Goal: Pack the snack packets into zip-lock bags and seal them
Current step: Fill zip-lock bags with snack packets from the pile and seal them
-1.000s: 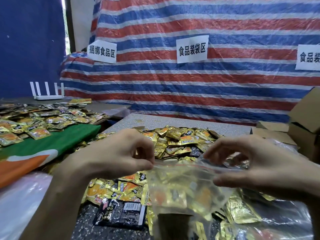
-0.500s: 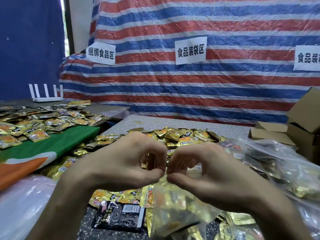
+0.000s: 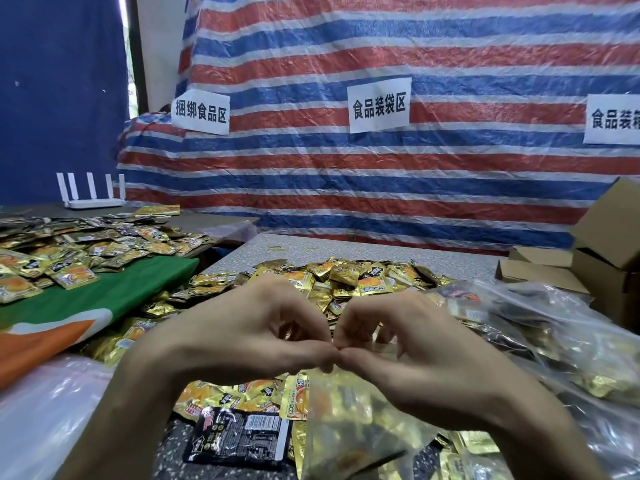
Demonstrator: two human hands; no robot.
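A clear zip-lock bag [image 3: 349, 420] filled with gold snack packets hangs in front of me over the table. My left hand [image 3: 239, 337] and my right hand [image 3: 412, 355] meet thumb to thumb at the middle of its top edge, each pinching the zip strip between thumb and forefinger. A heap of loose gold and orange snack packets [image 3: 349, 282] lies on the grey speckled table [image 3: 381, 251] just behind my hands. A black packet [image 3: 239, 438] lies flat under my left wrist.
Filled clear bags [image 3: 540, 327] pile up at the right, with brown cardboard boxes [image 3: 609, 244] behind them. A second table at the left carries more packets [image 3: 69, 247] on a green and orange cloth [image 3: 86, 306]. A white router [image 3: 91, 192] stands at the back left. A striped tarp hangs behind.
My hands, apart at the bag's two top corners a second ago, have slid together along the zip strip and now touch at its middle. The bag hangs a little lower.
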